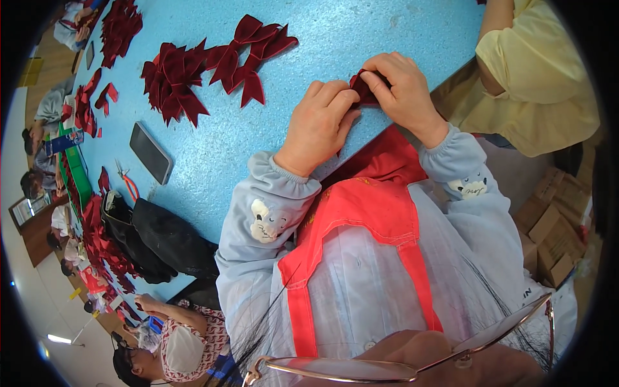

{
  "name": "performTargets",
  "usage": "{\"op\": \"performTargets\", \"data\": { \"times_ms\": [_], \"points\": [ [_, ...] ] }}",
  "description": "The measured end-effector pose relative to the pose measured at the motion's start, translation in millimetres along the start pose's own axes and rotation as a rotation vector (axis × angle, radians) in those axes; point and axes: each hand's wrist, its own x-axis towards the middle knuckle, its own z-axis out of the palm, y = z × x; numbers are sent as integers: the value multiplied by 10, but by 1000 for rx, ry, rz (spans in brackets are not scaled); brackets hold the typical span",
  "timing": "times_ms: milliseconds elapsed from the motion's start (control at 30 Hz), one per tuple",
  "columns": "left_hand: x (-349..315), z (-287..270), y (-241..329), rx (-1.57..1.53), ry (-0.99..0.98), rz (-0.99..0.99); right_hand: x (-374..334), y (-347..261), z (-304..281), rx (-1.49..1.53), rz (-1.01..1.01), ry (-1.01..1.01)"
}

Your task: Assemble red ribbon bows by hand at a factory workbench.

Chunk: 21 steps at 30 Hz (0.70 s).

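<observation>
— In the head view, a blue table [400, 32] spreads away from the person. Where's the piece in hand?
— The dark red velvet piece [366, 97] is near the table's near edge, between the hands. The right hand [403, 93] pinches it between thumb and forefinger; the left hand [319, 126] curls against its left side, though I cannot tell whether those fingers grip it.
— And what's done?
— Farther left lie a heap of bows [171, 84] and, just right of it, some looser bows [248, 55] (finished, I'd judge). The one in hand seems unfinished, its shape mostly hidden.
— What's left?
— More red velvet [106, 238] lies left of a black bag [174, 238]; whether it awaits work, I can't tell.
</observation>
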Motion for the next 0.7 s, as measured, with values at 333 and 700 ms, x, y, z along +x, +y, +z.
{"op": "performTargets", "data": {
  "times_ms": [333,700],
  "points": [
    [38,36,7,0,42,49,-2,-14,28,-32,34,-6],
    [1,39,-23,-9,-9,31,14,33,22,88,153,22]
  ]
}}
